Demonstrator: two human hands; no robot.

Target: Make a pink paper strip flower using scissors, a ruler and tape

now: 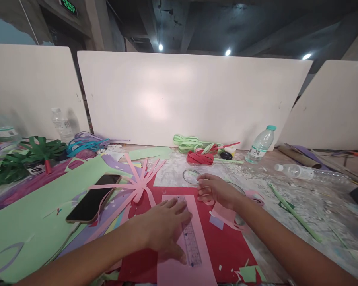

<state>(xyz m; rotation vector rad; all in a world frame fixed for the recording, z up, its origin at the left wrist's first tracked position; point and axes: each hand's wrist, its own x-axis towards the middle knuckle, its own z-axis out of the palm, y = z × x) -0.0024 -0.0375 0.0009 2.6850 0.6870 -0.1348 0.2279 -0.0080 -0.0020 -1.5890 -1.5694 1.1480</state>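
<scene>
The left hand [164, 228] lies flat, fingers spread open, pressing a clear plastic ruler [189, 234] onto a pink paper strip [181, 270]. The ruler's long axis runs away from the person, along the strip, just right of the fingertips. The right hand [216, 188], farther out, curls loosely over pink paper scraps [223, 214]; whether it pinches one cannot be told. Beneath lies matte red paper [226, 246]; left, a glossy phone [92, 198] on green sheets [26, 222], all on the littered bench [286, 194].
</scene>
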